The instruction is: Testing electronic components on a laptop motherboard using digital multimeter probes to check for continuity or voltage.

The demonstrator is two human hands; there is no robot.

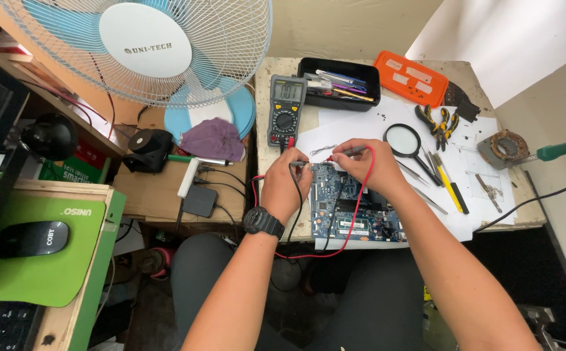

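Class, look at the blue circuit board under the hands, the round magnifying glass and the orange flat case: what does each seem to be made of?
Blue circuit board: probably rigid laminate with a glossy blue coating, dotted with small metallic parts.
Round magnifying glass: clear lens, glass or plastic, in a dark rim that looks like plastic.
Orange flat case: likely moulded plastic, going by its even colour and rounded corners.

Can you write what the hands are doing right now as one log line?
left hand: holds black probe | right hand: holds red probe | both tips over circuit board | meter behind
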